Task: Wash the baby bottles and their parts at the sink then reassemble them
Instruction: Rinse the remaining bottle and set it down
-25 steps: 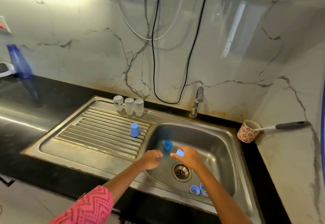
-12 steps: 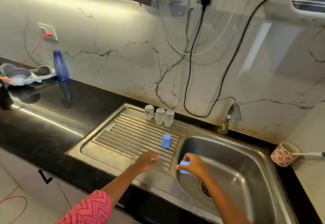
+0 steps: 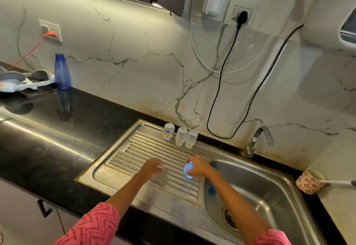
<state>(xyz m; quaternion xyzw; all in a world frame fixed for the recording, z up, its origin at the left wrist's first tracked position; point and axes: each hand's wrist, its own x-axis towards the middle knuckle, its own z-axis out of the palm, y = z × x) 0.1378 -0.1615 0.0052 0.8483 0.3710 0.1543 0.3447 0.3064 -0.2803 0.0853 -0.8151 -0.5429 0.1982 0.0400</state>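
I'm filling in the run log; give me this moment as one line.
left hand: pinches small white part over drainboard | right hand: grips blue cap | three bottles: upside down at drainboard's back edge

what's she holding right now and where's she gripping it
The right hand grips a blue cap around its sides. The left hand pinches something small and pale, too blurred to identify.

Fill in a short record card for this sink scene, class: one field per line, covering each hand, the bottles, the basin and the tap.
Left hand: over the ribbed drainboard, fingers curled round something small and whitish.
Right hand: grips a blue cap at the drainboard's basin-side edge.
Bottles: three white bottle bodies stand in a row at the drainboard's back edge.
Basin: a blue part lies by its left wall.
Tap: no water visible.
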